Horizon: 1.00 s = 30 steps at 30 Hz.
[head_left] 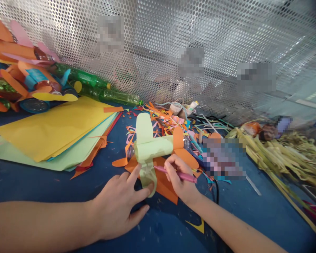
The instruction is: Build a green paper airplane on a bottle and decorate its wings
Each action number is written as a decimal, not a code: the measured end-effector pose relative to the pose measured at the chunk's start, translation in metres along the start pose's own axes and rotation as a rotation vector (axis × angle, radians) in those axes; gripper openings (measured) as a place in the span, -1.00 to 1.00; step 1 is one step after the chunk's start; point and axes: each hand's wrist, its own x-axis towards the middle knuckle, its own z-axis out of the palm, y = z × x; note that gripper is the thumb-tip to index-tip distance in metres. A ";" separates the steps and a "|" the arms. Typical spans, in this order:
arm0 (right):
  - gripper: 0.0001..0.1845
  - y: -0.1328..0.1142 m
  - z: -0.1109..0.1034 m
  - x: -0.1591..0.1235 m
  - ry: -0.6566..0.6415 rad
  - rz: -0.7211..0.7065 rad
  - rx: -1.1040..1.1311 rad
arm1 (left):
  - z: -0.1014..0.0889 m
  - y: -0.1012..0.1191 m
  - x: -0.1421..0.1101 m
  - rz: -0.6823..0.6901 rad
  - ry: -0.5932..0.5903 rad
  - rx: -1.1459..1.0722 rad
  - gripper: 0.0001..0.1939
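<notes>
A toy plane made from a plastic bottle (131,151) lies on the blue table. Pale green paper (156,147) wraps its body, and orange paper pieces (178,138) stand at its right end. One pale green wing (144,127) points away from me; the near wing (148,175) points towards me. My left hand (118,202) is open, its fingers spread, with fingertips resting on the near wing. Pinched in my right hand (181,177) is a pink marker (185,176), its tip at the near wing's right edge. Orange paper (165,188) lies beneath that wing.
Stacked coloured paper (39,128) lies on the left, with bottle planes (15,56) and green bottles (116,95) behind. Paper scraps (163,117) are strewn beyond the plane. Dried husks (274,158) cover the right side. A perforated metal screen (152,42) borders the back.
</notes>
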 end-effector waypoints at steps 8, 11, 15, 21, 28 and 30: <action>-0.75 -0.003 -0.001 -0.001 -0.028 -0.043 -0.029 | 0.001 -0.004 -0.004 0.043 0.021 0.018 -0.60; -0.79 -0.005 0.000 -0.003 -0.003 -0.169 -0.124 | 0.003 -0.006 -0.006 0.080 0.087 -0.009 -0.62; -0.88 -0.007 0.000 -0.004 -0.011 -0.447 -0.217 | 0.002 -0.013 -0.006 0.196 0.234 -0.048 -0.64; -0.85 -0.010 0.000 -0.003 0.007 -0.591 -0.209 | -0.008 -0.034 0.009 0.201 0.533 -0.018 -0.81; -0.87 -0.016 -0.002 -0.004 -0.022 -0.556 -0.233 | -0.008 -0.060 0.035 -0.228 0.663 -0.210 -0.61; -0.83 -0.025 -0.006 -0.003 0.001 -0.582 -0.299 | -0.006 -0.063 0.038 -0.253 0.628 -0.247 -0.55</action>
